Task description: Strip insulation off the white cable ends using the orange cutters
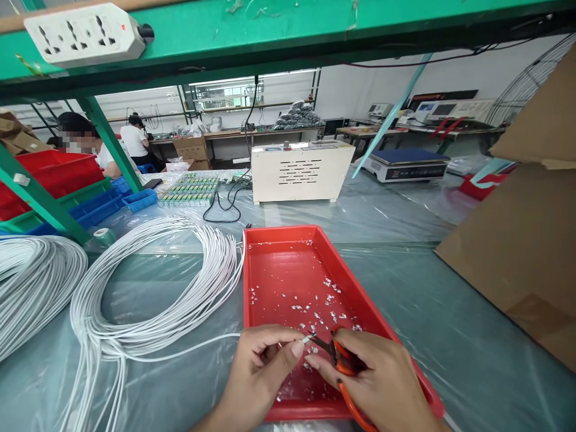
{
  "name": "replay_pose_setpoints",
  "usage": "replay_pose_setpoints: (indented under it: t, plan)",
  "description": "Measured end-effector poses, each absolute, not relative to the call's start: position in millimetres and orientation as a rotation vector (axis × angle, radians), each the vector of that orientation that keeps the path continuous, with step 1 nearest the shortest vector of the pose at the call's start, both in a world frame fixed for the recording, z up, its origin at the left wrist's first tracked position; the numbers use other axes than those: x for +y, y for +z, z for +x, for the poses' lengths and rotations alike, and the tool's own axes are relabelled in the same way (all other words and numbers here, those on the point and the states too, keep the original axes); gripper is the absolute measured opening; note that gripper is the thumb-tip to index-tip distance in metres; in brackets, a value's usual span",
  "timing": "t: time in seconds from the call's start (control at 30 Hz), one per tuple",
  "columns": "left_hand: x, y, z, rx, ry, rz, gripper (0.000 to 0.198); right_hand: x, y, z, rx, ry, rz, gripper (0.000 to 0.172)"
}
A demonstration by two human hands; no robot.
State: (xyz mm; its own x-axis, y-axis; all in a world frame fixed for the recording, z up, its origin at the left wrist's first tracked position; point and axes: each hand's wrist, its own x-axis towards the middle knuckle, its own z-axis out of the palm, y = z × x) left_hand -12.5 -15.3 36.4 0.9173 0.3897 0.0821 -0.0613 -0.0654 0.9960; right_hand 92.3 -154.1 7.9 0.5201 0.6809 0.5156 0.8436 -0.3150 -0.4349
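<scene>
My left hand pinches the end of a white cable between thumb and fingers, above the near part of a red tray. My right hand is closed around orange-handled cutters. Their dark jaws meet the cable tip just beyond my left fingertips; whether the blades are closed on it is too small to tell. Small white and silvery scraps are scattered over the tray floor. From my left hand the cable runs left to a big coil of white cables.
A second cable coil lies at far left. Behind the tray stand a cream metal box, circuit boards and a scale. Cardboard rises at right. A green shelf beam crosses overhead. Two people sit in the left background.
</scene>
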Motion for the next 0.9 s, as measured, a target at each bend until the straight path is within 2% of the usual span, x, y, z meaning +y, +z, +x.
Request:
replay_pose_setpoints:
  t: [0.53, 0.67, 0.83, 0.9]
  plan:
    - [-12, 32, -12, 0.162, 0.430, 1.899, 0.023, -155, 10, 91, -1.265, -0.347, -2.076, 0.050]
    - [-12, 30, -14, 0.121, 0.567, 2.017, 0.017, -154, 9, 90, -1.274, -0.344, -2.092, 0.050]
    - [-11, 23, -15, -0.097, 0.950, 2.239, 0.013, -154, 6, 89, -1.284, -0.321, -2.083, 0.050]
    - [-10, 24, -15, -0.133, 0.938, 2.272, 0.014, -154, 6, 89, -1.283, -0.363, -2.094, 0.050]
